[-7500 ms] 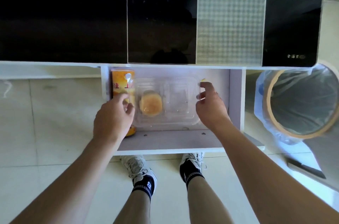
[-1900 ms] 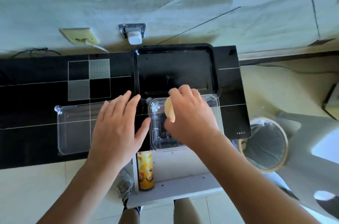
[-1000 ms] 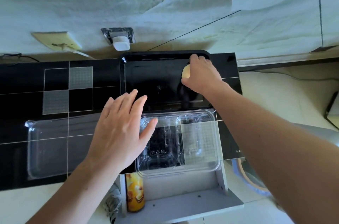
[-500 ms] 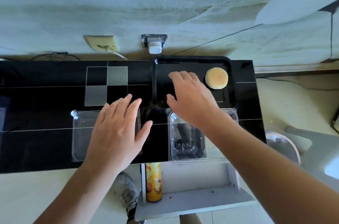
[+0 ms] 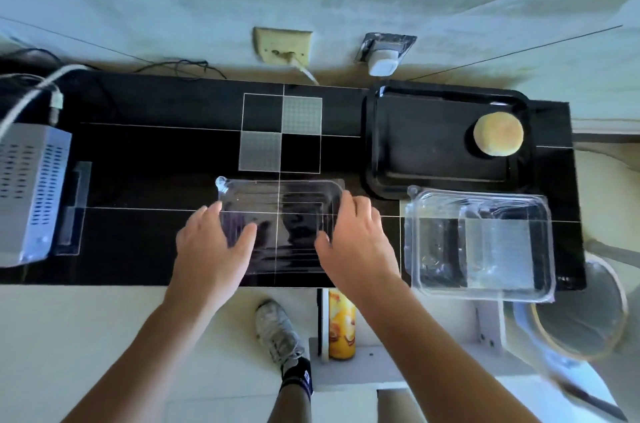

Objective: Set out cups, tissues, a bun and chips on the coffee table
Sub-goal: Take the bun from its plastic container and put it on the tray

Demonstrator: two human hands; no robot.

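A round golden bun (image 5: 498, 134) lies in the far right corner of a black tray (image 5: 371, 145) on the black glass table (image 5: 156, 152). A clear plastic lid (image 5: 281, 214) lies flat at the table's front middle. My left hand (image 5: 211, 249) grips its left end and my right hand (image 5: 353, 242) grips its right end. The clear plastic container base (image 5: 485, 242), with nothing in it, sits at the front right, overhanging the edge. A yellow chips can (image 5: 341, 325) stands in the open white drawer (image 5: 398, 370) under the table.
A grey perforated box (image 5: 27, 190) with cables sits at the table's left end. Two wall sockets (image 5: 384, 55) with plugs are behind the table. A lined waste bin (image 5: 581, 311) stands on the floor at right. My shoe (image 5: 277, 332) is beside the drawer.
My right hand put the bun in the tray's far right corner, let go and came back to the lid's right end. My left hand slid to the lid's left end.
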